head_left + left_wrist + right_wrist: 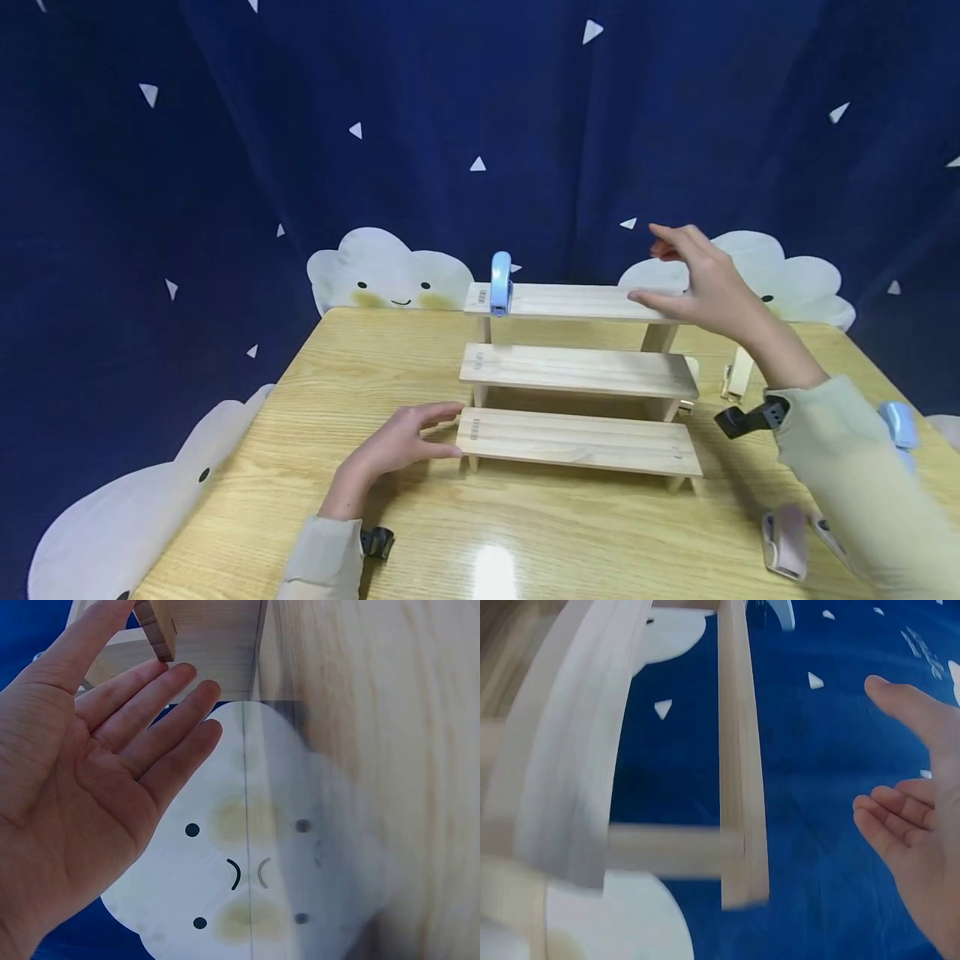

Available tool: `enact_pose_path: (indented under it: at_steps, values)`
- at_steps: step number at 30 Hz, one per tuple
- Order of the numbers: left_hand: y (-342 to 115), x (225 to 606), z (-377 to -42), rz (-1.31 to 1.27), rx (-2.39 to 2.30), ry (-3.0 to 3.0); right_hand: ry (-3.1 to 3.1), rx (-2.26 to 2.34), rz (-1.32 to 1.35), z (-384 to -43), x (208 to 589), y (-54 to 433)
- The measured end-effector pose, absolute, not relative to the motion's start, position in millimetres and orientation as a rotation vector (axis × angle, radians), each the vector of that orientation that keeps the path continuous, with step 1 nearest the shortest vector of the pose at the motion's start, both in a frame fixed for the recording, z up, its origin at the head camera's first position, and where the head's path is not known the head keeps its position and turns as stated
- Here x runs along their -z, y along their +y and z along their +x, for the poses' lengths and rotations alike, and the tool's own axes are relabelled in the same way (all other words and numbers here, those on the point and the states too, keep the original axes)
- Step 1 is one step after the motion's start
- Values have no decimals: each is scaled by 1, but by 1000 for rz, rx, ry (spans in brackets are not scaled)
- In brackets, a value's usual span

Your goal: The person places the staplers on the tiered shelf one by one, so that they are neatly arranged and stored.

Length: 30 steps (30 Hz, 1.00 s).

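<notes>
A three-step wooden rack [577,367] stands on the table. One blue stapler [500,283] stands at the left end of its top step. My left hand [401,437] is at the left end of the lowest step, fingers extended and thumb apart; in the left wrist view the thumb reaches up to the board's end [155,630], though firm contact is hard to tell. Over the right end of the top step, my right hand [705,279] is raised with thumb and fingers spread apart. Nothing lies between them, and the right wrist view shows that hand [922,817] away from the rack.
Right of the rack lie a cream stapler [738,375], a blue stapler [897,423] and, nearer the front, a pink stapler [789,542]. Another stapler [828,533] is partly covered by my right sleeve. A dark blue curtain [480,108] with cloud shapes hangs behind the table.
</notes>
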<state>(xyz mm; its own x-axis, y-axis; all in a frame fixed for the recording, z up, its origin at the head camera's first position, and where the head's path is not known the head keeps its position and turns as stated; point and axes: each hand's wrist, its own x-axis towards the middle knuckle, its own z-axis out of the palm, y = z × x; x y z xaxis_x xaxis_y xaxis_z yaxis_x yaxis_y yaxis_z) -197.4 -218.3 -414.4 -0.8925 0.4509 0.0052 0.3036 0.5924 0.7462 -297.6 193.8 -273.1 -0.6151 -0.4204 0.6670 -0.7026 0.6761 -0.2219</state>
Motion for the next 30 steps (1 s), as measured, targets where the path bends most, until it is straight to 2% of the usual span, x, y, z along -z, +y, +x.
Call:
enact_pose_path:
  at_steps: [15, 21, 30]
  values:
    - [-219, 415, -197, 619, -1191, 2629, -2364, -786, 655, -277, 319, 261]
    - [-219, 416, -198, 614, -1187, 2636, -2521, -747, 560, -280, 348, 276]
    - [-218, 414, -198, 609, -1195, 2628, -2749, -620, 598, -288, 376, 283]
